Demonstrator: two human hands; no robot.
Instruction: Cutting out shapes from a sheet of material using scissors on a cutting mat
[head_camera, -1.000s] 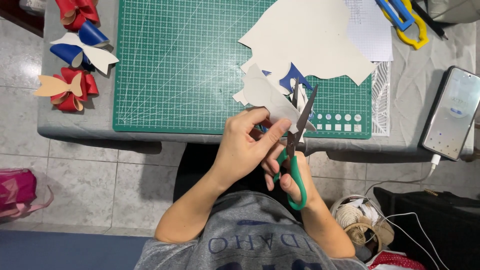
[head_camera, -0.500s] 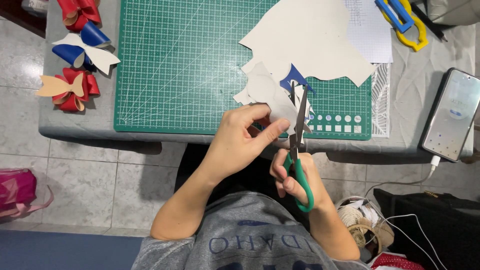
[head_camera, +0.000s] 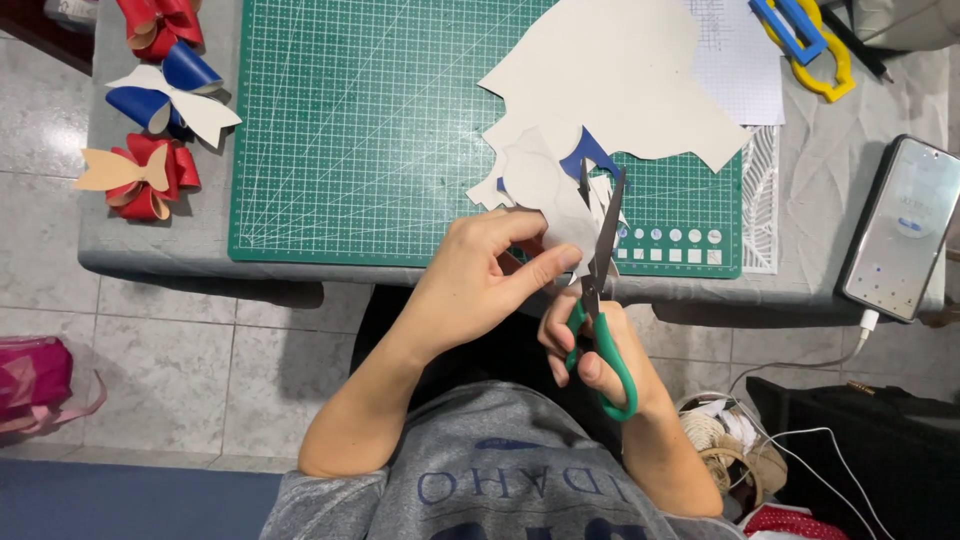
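My left hand (head_camera: 480, 280) pinches a small cream cut-out piece (head_camera: 545, 190) between thumb and fingers, just past the near edge of the green cutting mat (head_camera: 370, 130). In my right hand (head_camera: 592, 350) are green-handled scissors (head_camera: 600, 300), blades pointing away from me and slightly apart around the piece's right edge. A large cream sheet (head_camera: 620, 80) with a blue scrap (head_camera: 585, 160) under it lies on the mat behind the piece.
Red, blue and cream folded bows (head_camera: 150, 120) lie at the table's left end. A phone (head_camera: 905, 230) on a white cable rests at the right, blue and yellow plastic frames (head_camera: 810, 45) at the far right. A basket of twine (head_camera: 730, 450) stands on the floor.
The scissors turned from a leftward tilt to nearly straight ahead, and the blades have parted a little. My left hand has turned the cream piece slightly.
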